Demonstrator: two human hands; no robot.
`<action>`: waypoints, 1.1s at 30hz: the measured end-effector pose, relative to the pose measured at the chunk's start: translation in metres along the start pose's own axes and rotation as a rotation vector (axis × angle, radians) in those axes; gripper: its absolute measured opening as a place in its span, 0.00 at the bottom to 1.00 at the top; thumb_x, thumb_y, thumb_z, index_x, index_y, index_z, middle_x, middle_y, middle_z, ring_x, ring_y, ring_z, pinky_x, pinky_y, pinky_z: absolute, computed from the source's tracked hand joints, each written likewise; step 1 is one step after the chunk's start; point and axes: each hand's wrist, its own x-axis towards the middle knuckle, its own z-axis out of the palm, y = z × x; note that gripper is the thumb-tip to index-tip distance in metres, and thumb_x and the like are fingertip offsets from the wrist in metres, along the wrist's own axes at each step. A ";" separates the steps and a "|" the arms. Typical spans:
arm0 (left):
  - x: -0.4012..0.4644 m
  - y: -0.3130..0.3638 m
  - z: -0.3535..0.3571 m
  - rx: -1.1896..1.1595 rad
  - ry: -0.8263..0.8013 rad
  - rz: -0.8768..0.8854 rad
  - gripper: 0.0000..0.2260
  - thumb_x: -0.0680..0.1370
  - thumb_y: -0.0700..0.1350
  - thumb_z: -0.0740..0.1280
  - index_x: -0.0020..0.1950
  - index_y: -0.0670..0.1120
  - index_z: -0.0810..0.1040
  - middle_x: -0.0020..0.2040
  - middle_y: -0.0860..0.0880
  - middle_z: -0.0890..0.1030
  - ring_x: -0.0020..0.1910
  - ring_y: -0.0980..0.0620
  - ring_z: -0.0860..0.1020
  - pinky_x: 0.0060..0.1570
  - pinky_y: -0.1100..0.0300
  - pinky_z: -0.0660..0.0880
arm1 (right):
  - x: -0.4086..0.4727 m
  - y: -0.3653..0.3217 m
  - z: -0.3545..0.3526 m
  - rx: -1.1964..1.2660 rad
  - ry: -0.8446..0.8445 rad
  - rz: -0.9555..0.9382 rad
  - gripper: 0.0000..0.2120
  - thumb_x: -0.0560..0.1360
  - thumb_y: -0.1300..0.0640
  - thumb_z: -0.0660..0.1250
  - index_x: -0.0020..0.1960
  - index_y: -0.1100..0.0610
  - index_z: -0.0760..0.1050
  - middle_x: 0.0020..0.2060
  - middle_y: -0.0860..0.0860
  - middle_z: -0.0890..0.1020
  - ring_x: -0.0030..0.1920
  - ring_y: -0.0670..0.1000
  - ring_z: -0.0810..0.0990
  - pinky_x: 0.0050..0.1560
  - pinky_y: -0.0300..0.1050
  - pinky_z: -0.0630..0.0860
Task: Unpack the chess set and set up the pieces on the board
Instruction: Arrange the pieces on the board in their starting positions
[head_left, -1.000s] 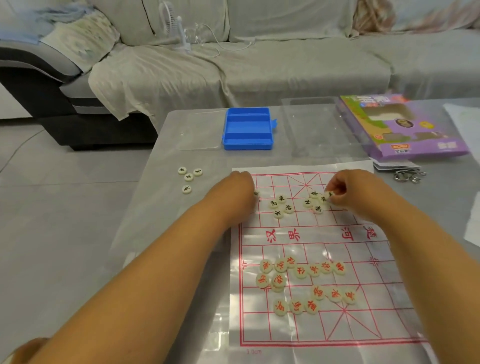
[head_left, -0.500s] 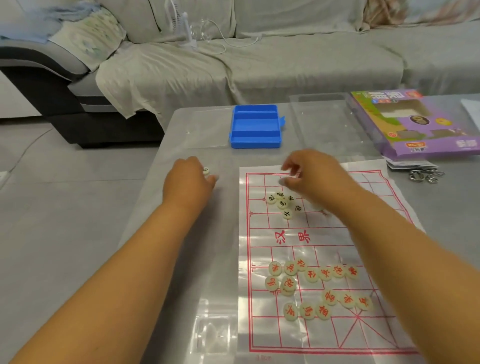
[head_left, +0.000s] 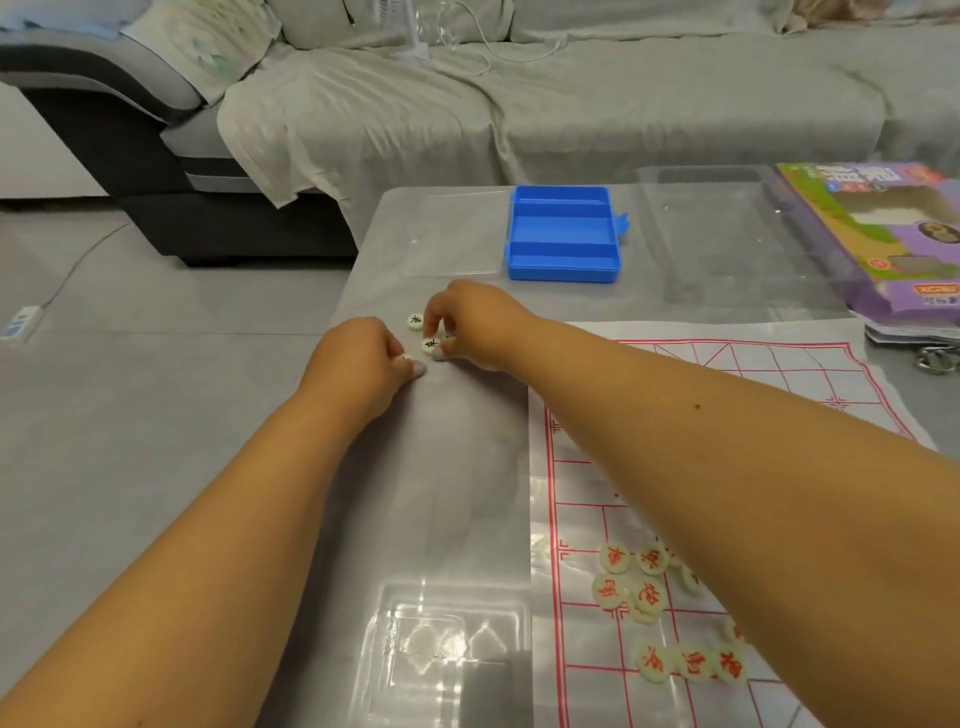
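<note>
Black-marked xiangqi pieces (head_left: 430, 344): lying on glass table (head_left: 467, 467), left of paper board (head_left: 727, 374). One is pinched by right hand (head_left: 475, 327); left hand (head_left: 363, 358) is curled, contents indiscernible. Red-marked pieces (head_left: 649, 592): clustered on board.

Worktop (head_left: 467, 467) was a grey glass-topped table in front of a sofa. On it: blue plastic tray (head_left: 563, 236) at the far edge, a clear lid (head_left: 452, 234) just left of it, purple game box (head_left: 878, 244) far right, keys (head_left: 937, 358) near the box. Paper chess board (head_left: 727, 374) lay flat on the right half. Loose black-lettered pieces (head_left: 415, 320) sat on bare glass left of the board.
</note>
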 end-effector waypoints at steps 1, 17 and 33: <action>0.000 0.000 0.000 -0.007 0.004 0.003 0.12 0.73 0.50 0.72 0.47 0.42 0.80 0.46 0.43 0.81 0.46 0.43 0.77 0.43 0.56 0.70 | -0.001 -0.002 -0.001 0.000 -0.018 -0.005 0.14 0.73 0.52 0.70 0.57 0.52 0.76 0.54 0.53 0.76 0.48 0.51 0.73 0.47 0.41 0.68; -0.033 0.110 0.032 -0.156 -0.133 0.281 0.09 0.74 0.48 0.72 0.51 0.48 0.78 0.45 0.52 0.77 0.46 0.52 0.76 0.44 0.61 0.72 | -0.159 0.112 -0.072 0.105 0.083 0.453 0.09 0.74 0.55 0.68 0.54 0.54 0.75 0.44 0.49 0.76 0.43 0.49 0.74 0.42 0.40 0.69; -0.035 0.156 0.062 -0.231 -0.050 0.306 0.14 0.75 0.57 0.67 0.49 0.46 0.79 0.46 0.50 0.80 0.47 0.51 0.77 0.45 0.57 0.73 | -0.189 0.149 -0.078 0.169 0.185 0.589 0.06 0.76 0.52 0.66 0.51 0.52 0.75 0.46 0.49 0.78 0.45 0.50 0.77 0.44 0.43 0.71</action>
